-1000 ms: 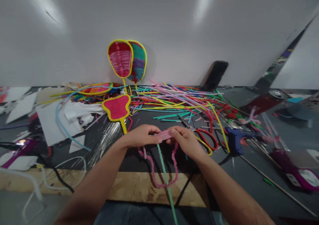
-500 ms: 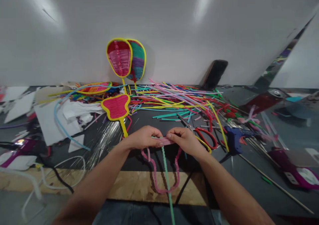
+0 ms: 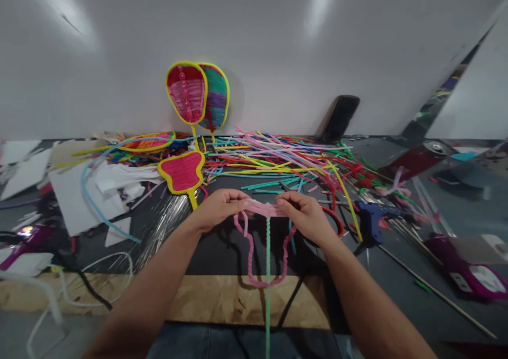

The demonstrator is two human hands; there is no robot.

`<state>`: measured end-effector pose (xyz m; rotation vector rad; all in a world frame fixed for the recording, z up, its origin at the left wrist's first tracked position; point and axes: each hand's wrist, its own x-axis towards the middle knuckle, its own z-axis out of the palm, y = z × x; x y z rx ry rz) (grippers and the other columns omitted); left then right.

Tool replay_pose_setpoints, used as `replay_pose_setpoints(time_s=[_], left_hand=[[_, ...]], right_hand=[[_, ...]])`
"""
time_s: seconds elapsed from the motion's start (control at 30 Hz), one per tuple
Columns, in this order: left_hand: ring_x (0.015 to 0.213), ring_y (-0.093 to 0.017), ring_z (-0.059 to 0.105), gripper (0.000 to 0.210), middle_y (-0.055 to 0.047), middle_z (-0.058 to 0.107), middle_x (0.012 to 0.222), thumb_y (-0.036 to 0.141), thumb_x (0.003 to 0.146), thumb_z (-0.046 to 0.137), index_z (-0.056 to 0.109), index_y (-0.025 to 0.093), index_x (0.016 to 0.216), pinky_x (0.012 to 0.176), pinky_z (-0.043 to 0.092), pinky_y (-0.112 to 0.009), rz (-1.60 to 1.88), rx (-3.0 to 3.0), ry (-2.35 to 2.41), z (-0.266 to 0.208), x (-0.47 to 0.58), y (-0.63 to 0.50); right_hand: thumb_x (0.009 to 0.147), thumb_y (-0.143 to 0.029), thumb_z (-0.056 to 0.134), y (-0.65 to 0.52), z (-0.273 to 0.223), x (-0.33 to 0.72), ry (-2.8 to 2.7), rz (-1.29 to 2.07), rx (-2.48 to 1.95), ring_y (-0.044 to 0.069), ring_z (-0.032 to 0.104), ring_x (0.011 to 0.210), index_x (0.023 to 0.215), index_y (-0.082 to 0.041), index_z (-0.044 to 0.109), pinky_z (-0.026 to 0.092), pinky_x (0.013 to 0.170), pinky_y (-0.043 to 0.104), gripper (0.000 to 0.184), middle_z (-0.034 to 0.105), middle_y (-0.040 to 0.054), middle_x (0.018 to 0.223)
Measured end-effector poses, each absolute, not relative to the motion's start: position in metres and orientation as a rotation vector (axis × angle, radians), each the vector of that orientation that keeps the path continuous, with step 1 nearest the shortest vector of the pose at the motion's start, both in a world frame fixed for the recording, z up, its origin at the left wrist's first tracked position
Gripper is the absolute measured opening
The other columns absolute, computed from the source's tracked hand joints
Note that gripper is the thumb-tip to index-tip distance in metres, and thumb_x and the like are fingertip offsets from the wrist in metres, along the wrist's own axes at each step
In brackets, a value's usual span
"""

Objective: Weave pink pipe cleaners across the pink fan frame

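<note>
Between my hands is a pink pipe cleaner frame (image 3: 251,258), a twisted loop hanging down, with light pink strands (image 3: 262,207) laid across its top. A mint green twisted pipe cleaner stem (image 3: 268,263) runs down its middle toward my lap. My left hand (image 3: 220,208) pinches the left end of the pink strands. My right hand (image 3: 302,214) pinches their right end. A short pink tail hangs by the left fingers. Red-handled scissors (image 3: 333,220) lie partly hidden behind my right hand.
Pipe cleaners (image 3: 273,160) lie piled along the wall. Yellow-edged fans (image 3: 186,94) lean there, another (image 3: 182,172) nearer. A phone (image 3: 341,118) stands propped up. At right are a blue glue gun (image 3: 371,222) and a purple device (image 3: 464,266); white cables (image 3: 79,298) lie left.
My hands have moved apart and slightly up, exposing the pink strands stretched between them. The frame and green stem have risen, and the stem now hangs straighter.
</note>
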<state>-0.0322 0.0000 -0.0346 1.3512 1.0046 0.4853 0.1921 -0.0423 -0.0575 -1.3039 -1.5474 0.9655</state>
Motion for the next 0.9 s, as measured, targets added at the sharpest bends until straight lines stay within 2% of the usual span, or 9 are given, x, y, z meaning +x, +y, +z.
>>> replay_pose_setpoints(time_s=[0.1,0.17,0.4,0.63,0.8,0.9], left_hand=[[0.066,-0.013,0.063,0.033,-0.005,0.071,0.078,0.040,0.077,0.062,0.066,0.012,0.095,0.064,0.046,-0.023,0.422,1.436,0.987,-0.038,-0.027,-0.004],[0.066,-0.012,0.062,0.031,-0.004,0.070,0.077,0.040,0.079,0.060,0.066,0.014,0.095,0.064,0.046,-0.022,0.373,1.488,0.957,-0.040,-0.024,-0.007],[0.069,-0.013,0.062,0.029,-0.004,0.070,0.081,0.039,0.081,0.057,0.067,0.014,0.091,0.065,0.046,-0.022,0.328,1.569,0.943,-0.038,-0.018,-0.010],[0.078,-0.016,0.065,0.025,-0.006,0.072,0.085,0.036,0.081,0.058,0.067,0.014,0.089,0.071,0.047,-0.024,0.367,1.577,0.979,-0.042,-0.016,-0.013],[0.073,-0.015,0.064,0.037,-0.007,0.071,0.085,0.046,0.082,0.056,0.065,0.013,0.096,0.071,0.048,-0.026,0.443,1.396,0.923,-0.045,-0.016,-0.012],[0.066,-0.013,0.061,0.043,-0.005,0.068,0.075,0.053,0.081,0.054,0.065,0.011,0.086,0.067,0.046,-0.026,0.464,1.307,0.925,-0.042,-0.020,-0.008]], right_hand=[[0.084,-0.031,0.055,-0.045,-0.057,0.193,-1.725,0.805,-1.252,0.019,0.062,0.087,0.097,-0.018,0.067,0.046,0.079,0.030,0.022,0.070,0.0063,0.095],[0.085,-0.029,0.054,-0.046,-0.055,0.193,-1.879,0.738,-1.211,0.019,0.063,0.090,0.096,-0.020,0.068,0.045,0.082,0.031,0.020,0.071,0.0057,0.096],[0.086,-0.021,0.052,-0.049,-0.049,0.188,-2.100,0.761,-1.233,0.014,0.060,0.072,0.081,-0.019,0.067,0.041,0.069,0.025,0.016,0.069,0.0024,0.077],[0.085,-0.014,0.049,-0.051,-0.055,0.180,-2.042,0.777,-1.258,0.013,0.054,0.068,0.073,-0.019,0.060,0.037,0.065,0.024,0.017,0.062,0.0004,0.069],[0.085,-0.017,0.048,-0.049,-0.056,0.184,-1.942,0.838,-1.295,0.013,0.052,0.064,0.070,-0.019,0.058,0.037,0.062,0.023,0.018,0.059,-0.0008,0.066],[0.086,-0.021,0.046,-0.046,-0.053,0.190,-1.862,0.870,-1.304,0.011,0.050,0.060,0.070,-0.019,0.057,0.037,0.060,0.022,0.020,0.056,-0.0022,0.063]])
